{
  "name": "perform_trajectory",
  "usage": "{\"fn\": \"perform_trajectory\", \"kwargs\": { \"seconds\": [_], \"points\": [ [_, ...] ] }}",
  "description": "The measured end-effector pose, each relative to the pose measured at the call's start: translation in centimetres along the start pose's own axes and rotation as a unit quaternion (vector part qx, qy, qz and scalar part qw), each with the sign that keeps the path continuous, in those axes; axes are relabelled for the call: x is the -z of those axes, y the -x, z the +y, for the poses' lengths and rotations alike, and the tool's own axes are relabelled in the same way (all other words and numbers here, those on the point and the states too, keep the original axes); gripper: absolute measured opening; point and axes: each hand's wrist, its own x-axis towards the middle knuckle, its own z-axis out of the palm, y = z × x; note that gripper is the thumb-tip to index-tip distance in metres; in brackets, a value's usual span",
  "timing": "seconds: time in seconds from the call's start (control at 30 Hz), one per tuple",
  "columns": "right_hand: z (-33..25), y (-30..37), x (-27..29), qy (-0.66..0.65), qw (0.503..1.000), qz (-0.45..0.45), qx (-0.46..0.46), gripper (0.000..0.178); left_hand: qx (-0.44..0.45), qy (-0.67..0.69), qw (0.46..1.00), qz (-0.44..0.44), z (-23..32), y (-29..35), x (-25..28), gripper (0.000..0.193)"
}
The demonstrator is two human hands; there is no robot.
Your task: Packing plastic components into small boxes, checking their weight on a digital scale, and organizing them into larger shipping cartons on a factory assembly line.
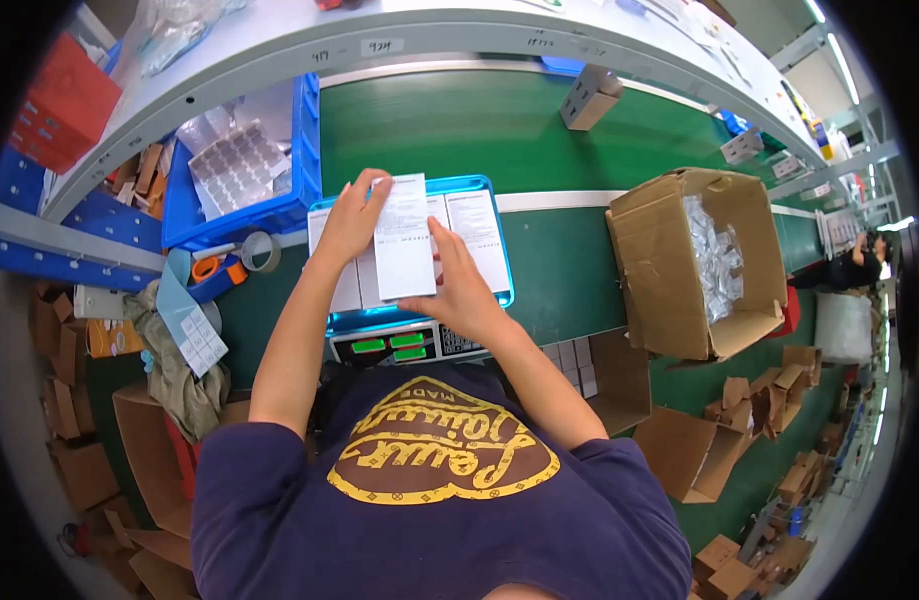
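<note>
A white box (404, 262) with fine print on its upper part lies between my hands, above other white boxes (481, 240) on a shiny blue tray (471, 184). At its upper left edge, the fingers of my left hand (351, 222) curl over it. My right hand (463, 287) grips the right side, with one digit along the lower end. The tray belongs to a weighing scale (409, 345) with lit green displays and a keypad, close to my body. My hands partly cover the boxes beneath.
At the left stands a blue crate (307, 150) with printed sheets, near tape rolls (261, 252) and a label strip (191, 325). An open carton (659, 270) of clear plastic packets stands right. Another box (589, 98) sits on the green bench; a shelf (439, 35) spans above it.
</note>
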Motion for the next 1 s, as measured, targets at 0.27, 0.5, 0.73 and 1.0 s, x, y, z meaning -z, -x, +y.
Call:
{"fn": "perform_trajectory", "kwargs": {
  "seconds": [0.27, 0.5, 0.73, 1.0],
  "points": [
    [6.0, 3.9, 5.7, -0.239, 0.934, 0.154, -0.216, 0.045, 0.036, 0.036, 0.967, 0.252, -6.7, 6.2, 6.9, 0.043],
    [12.6, 8.9, 8.0, -0.310, 0.854, 0.263, -0.327, 0.045, 0.206, 0.188, 0.909, 0.310, -13.2, 14.6, 10.7, 0.035],
    [11.6, 7.9, 7.8, -0.284, 0.874, 0.205, -0.336, 0.054, 0.212, 0.227, 0.899, 0.308, -12.0, 14.5, 10.5, 0.032],
    [11.3, 7.7, 7.6, -0.265, 0.880, 0.192, -0.344, 0.056, 0.199, 0.229, 0.908, 0.288, -11.3, 13.8, 10.0, 0.030]
  ]
}}
